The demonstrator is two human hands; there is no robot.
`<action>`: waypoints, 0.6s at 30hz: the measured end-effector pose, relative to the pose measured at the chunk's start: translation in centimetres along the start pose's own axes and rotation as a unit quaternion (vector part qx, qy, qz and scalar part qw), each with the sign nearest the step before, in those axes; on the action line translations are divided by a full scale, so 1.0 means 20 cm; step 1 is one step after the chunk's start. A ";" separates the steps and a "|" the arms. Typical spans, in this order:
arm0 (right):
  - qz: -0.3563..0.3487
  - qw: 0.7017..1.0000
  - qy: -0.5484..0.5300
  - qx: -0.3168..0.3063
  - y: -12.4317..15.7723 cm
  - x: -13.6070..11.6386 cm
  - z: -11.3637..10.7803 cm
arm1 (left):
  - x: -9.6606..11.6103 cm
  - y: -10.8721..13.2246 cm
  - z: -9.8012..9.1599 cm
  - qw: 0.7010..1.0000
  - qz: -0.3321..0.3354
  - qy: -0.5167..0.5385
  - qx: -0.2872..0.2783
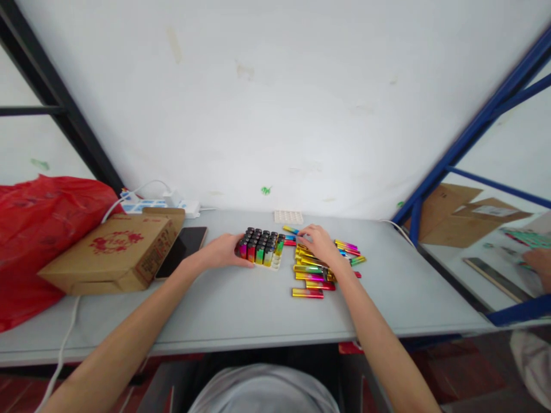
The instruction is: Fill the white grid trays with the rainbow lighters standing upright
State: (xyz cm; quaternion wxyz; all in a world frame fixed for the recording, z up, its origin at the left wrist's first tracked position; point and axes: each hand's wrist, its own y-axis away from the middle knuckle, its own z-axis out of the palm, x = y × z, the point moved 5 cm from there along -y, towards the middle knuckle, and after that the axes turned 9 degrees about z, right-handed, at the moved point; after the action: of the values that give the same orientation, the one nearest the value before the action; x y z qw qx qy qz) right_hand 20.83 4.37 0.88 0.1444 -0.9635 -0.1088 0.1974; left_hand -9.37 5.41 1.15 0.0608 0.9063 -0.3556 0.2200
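Upright lighters (260,253) with black tops and shiny coloured bodies stand in rows in a white tray (275,264). My left hand (224,251) grips the left side of this group, thumb at the front corner and fingers behind. To the right lies a loose pile of lighters (307,277) in gold, red, purple, green and blue, most of them on their sides. Over the far part of the pile, my right hand (318,242) has its fingers bent and closed at a lighter, which they partly hide. A blue and yellow lighter (290,230) lies just left of its fingertips.
Against the wall sits another white tray (288,217) with small compartments. On the left are a dark phone (183,249), a cardboard box (114,249), a red plastic bag (38,229) and a power strip (189,207). A blue metal frame (456,149) borders the right; beyond it a person's hand (540,265) shows.
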 end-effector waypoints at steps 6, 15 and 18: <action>-0.016 0.992 0.054 -0.116 -0.19 -0.06 0.10 | -0.01 0.00 0.02 1.000 -0.004 -0.003 0.010; 0.101 0.950 -0.293 0.033 -0.12 0.07 -0.04 | 0.01 0.00 0.02 1.000 -0.005 0.015 0.018; 0.166 0.836 -0.517 0.081 -0.09 0.10 -0.12 | 0.04 -0.01 0.02 0.999 -0.011 -0.013 0.028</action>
State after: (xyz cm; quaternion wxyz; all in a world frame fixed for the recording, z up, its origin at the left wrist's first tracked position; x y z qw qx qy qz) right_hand 23.30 6.03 2.78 0.1102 -0.7095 0.0101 0.6960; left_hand -8.64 4.92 1.08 0.0337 0.9144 -0.3398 0.2173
